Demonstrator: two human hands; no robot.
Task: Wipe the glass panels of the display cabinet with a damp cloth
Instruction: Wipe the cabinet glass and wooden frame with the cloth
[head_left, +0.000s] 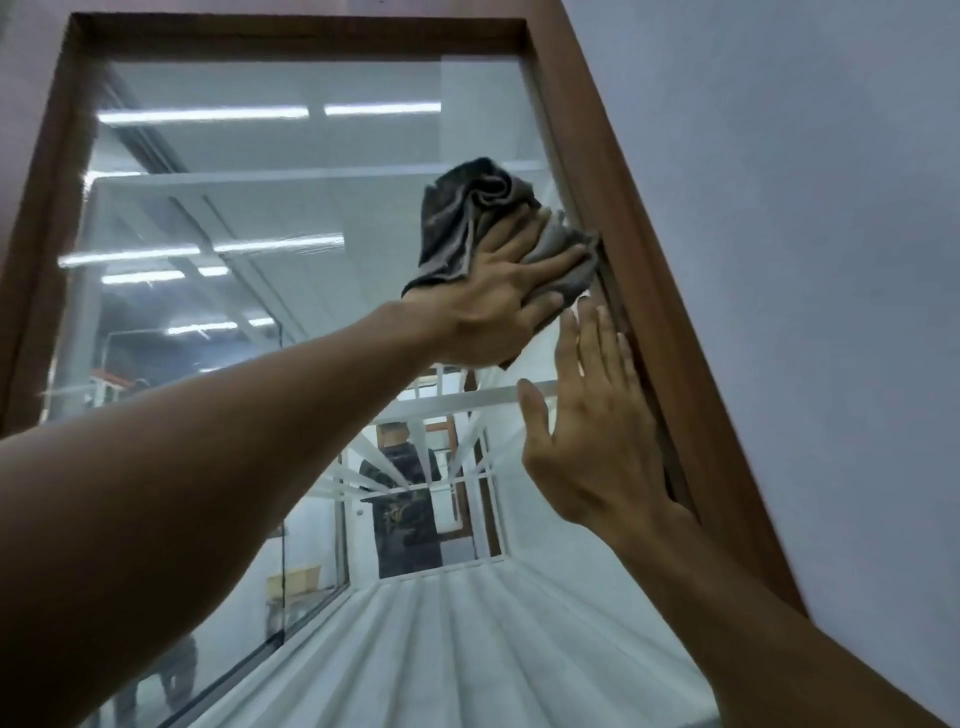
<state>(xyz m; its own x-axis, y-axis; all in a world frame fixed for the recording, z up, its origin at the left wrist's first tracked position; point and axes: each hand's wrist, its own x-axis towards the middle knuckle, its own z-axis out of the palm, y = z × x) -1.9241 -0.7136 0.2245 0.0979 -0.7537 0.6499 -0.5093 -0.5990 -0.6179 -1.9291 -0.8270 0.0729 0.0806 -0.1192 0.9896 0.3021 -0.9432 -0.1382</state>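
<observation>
Two hands work here: my left hand (498, 306) lies flat, pressing the crumpled dark grey cloth (478, 218) on the clear glass panel (260, 208) by the brown wooden frame (623, 218); my right hand (592, 431), fingers spread, steadies the glass.

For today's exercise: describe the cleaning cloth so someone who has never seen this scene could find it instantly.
Start at the glass panel in its brown wooden frame. Against its right edge, the left hand presses a crumpled dark grey cloth to the glass. It is the only soft, bunched thing there; the right hand below is bare.
</observation>
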